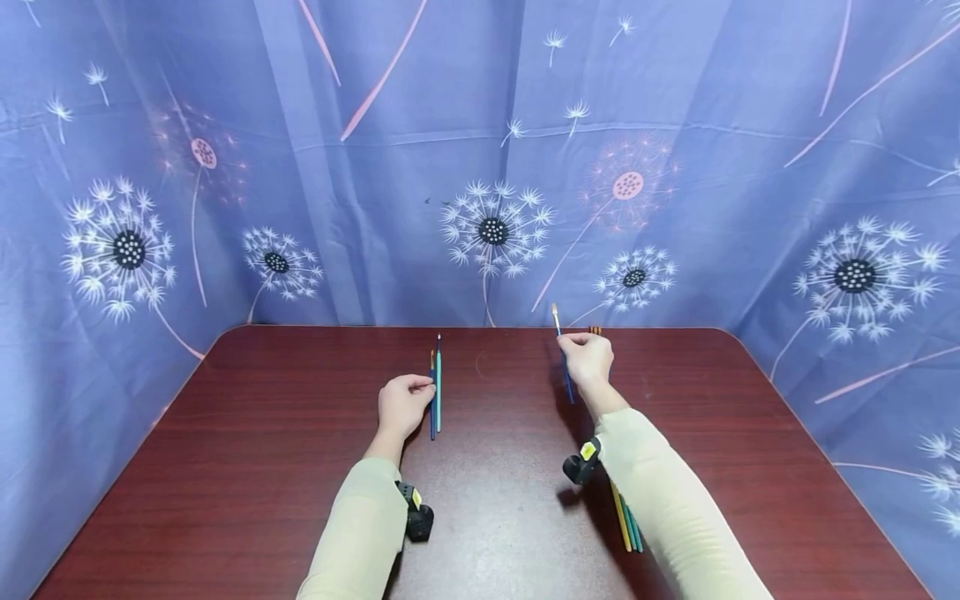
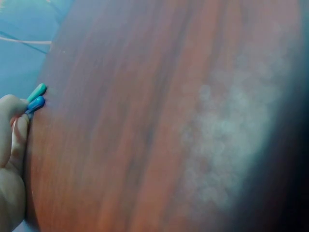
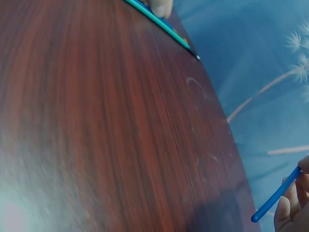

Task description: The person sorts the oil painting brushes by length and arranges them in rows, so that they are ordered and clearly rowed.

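Near the back of the table, two slim paintbrushes lie side by side: a dark blue paintbrush (image 1: 432, 417) and a teal paintbrush (image 1: 438, 392). My left hand (image 1: 405, 404) pinches the blue one between thumb and fingertips, with the teal one right alongside. In the left wrist view their rounded handle ends, teal (image 2: 37, 92) and blue (image 2: 36, 104), poke out past the fingers. Farther right, my right hand (image 1: 588, 358) grips another blue paintbrush (image 1: 567, 379), its light bristle tip pointing up. The right wrist view catches this blue handle (image 3: 275, 195) slanting down from the fingers.
More paintbrushes, with yellow and green handles (image 1: 626, 521), lie under my right forearm, which hides their middle. Their tips (image 1: 596, 330) show behind the right hand. A blue dandelion-print curtain (image 1: 405, 233) hangs along the back and sides of the dark red wooden table (image 1: 285, 433).
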`<state>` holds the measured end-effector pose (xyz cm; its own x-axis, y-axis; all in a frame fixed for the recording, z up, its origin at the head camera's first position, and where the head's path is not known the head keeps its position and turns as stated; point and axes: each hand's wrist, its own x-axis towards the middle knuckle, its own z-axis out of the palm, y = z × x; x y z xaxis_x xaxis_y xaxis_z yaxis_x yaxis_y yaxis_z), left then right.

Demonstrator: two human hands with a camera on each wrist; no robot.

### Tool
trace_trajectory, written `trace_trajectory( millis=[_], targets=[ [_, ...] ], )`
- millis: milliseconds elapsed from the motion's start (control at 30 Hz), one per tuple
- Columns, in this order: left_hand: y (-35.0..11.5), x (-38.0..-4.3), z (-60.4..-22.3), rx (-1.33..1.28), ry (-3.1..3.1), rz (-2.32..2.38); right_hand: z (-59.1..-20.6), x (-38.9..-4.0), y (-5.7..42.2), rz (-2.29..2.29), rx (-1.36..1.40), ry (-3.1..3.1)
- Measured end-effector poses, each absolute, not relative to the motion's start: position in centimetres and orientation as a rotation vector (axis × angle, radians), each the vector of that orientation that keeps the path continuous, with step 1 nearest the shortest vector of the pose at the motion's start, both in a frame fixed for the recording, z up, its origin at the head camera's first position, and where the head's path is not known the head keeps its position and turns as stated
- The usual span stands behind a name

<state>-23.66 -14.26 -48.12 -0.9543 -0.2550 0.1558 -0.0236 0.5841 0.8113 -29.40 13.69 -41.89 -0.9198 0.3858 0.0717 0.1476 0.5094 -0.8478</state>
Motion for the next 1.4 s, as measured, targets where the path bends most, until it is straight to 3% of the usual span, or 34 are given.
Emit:
trace_trajectory(
  millis=[700, 1400],
  targets=[
    [-14.6, -23.7, -48.3, 0.244, -2.568, -1.337, -43.6, -31.3, 18.7, 1.412, -0.656, -2.446],
    [-14.3, -23.8, -48.0, 0.255, -2.597, -1.336, -44.3, -32.2, 19.0, 1.271, -0.668, -2.618]
  ],
)
